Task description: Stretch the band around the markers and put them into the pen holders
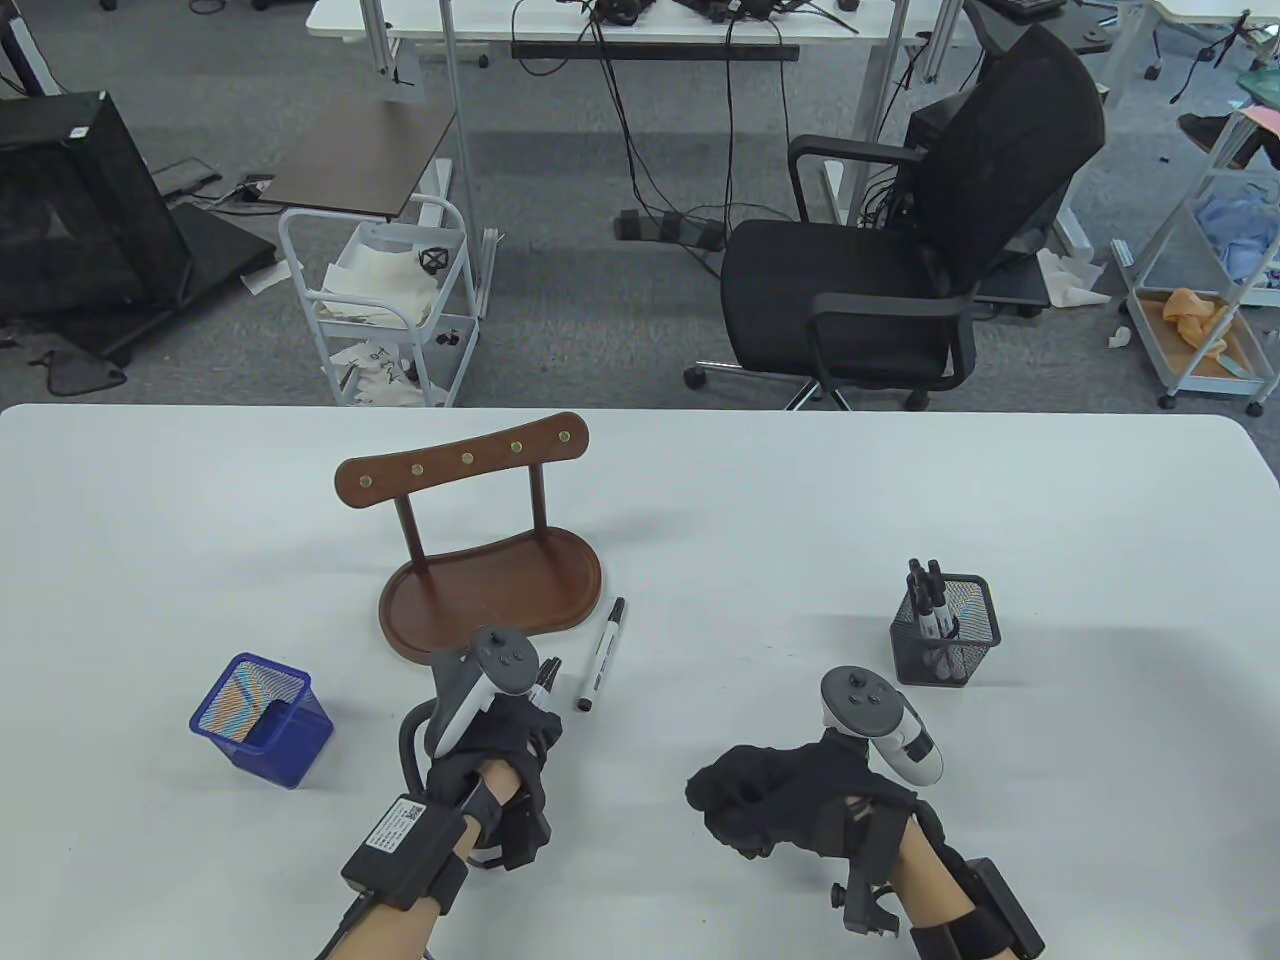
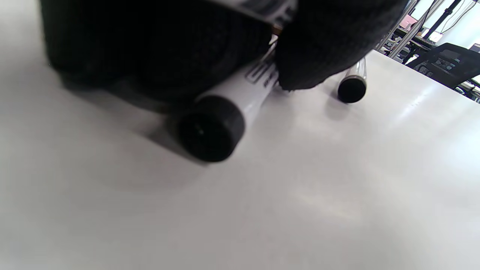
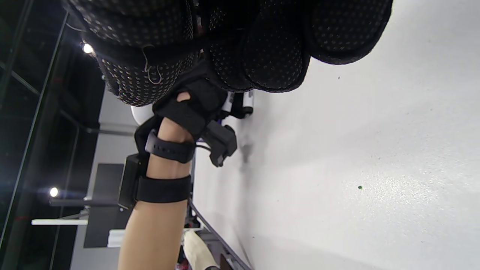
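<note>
My left hand [image 1: 505, 745] grips white markers with black caps; their dark ends [image 1: 548, 678] stick out past the fingers toward the wooden stand. In the left wrist view the gloved fingers [image 2: 318, 45] curl round one marker [image 2: 240, 101] just above the table. One loose marker [image 1: 603, 655] [image 2: 352, 84] lies right of that hand. My right hand [image 1: 745, 800] rests on the table at centre right, its fingers [image 3: 270, 48] curled in with nothing seen in them. A blue mesh pen holder [image 1: 262, 720] stands at the left. I see no band.
A black mesh pen holder [image 1: 975, 630] with several markers stands at the right. A brown wooden stand [image 1: 490, 590] with a rail of hooks sits behind my left hand. An office chair [image 1: 900, 250] is beyond the table's far edge.
</note>
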### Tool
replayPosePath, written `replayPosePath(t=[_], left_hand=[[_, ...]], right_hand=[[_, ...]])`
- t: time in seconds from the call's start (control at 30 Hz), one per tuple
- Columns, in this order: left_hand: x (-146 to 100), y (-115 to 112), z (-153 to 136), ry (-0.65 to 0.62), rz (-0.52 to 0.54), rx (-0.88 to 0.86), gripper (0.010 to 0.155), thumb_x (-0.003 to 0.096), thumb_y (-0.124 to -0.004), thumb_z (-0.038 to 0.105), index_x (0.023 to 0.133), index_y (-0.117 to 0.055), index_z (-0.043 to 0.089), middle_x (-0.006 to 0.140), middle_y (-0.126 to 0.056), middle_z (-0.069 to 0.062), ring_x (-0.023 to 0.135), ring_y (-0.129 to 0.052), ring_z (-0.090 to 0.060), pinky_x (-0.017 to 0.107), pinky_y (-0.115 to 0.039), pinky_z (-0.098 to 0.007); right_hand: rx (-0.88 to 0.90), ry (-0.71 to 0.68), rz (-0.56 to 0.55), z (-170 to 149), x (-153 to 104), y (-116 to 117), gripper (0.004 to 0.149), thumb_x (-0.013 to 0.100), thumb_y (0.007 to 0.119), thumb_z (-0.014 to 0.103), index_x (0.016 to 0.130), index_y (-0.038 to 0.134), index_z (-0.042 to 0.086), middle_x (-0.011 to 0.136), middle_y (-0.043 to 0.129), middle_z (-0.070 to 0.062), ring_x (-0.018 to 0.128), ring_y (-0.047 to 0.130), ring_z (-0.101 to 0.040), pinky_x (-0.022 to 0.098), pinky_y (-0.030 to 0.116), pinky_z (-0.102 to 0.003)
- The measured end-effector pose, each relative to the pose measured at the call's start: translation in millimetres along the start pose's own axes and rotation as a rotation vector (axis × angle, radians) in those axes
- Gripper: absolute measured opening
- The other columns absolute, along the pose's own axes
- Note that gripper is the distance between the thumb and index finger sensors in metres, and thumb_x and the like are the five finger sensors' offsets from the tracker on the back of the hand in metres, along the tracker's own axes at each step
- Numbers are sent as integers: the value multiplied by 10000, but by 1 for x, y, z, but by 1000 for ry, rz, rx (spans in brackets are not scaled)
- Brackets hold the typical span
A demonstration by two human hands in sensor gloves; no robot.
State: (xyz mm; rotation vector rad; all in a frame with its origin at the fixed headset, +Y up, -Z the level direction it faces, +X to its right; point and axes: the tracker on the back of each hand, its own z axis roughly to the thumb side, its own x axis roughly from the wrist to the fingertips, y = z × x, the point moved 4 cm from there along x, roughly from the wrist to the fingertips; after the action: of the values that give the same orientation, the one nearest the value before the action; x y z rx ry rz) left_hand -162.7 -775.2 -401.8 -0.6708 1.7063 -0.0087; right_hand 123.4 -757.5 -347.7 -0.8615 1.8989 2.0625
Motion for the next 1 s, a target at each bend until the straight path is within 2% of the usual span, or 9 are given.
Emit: replayPosePath(t=[0.33, 0.63, 0.77, 1.0], left_hand=[[0, 5, -3, -53, -66, -35, 504, 575, -805, 357, 930, -681, 21, 656, -900, -70, 391, -994, -189, 354, -899, -454], [-2, 20, -4, -83, -99, -124, 499, 590, -748, 356, 954, -615, 41, 804, -857, -117, 611, -999, -314, 486, -865, -539], [-2, 25, 2, -104, -114, -184, 490, 591, -747, 344, 952, -608, 43, 929, -817, -181, 758, -951, -409, 563, -829, -586], [3, 41, 27, -164, -125, -219, 466, 591, -756, 341, 943, -615, 71, 968, -808, -192, 800, -945, -429, 587, -831, -581]], right_hand=[[3, -1, 0, 0, 0, 0, 498, 466, 924, 356, 934, 766, 291, 820, 942, -65, 608, 957, -289, 512, 801, -519], [6, 0, -3, 0, -1, -1, 497, 466, 924, 356, 933, 767, 292, 820, 942, -63, 608, 956, -290, 513, 800, -519], [6, -3, -4, 1, -1, -2, 498, 466, 924, 357, 934, 766, 293, 820, 942, -63, 608, 957, -289, 513, 801, -518], [7, -5, -5, 1, -2, -2, 496, 466, 924, 356, 933, 768, 291, 819, 942, -65, 607, 957, -290, 513, 801, -519]])
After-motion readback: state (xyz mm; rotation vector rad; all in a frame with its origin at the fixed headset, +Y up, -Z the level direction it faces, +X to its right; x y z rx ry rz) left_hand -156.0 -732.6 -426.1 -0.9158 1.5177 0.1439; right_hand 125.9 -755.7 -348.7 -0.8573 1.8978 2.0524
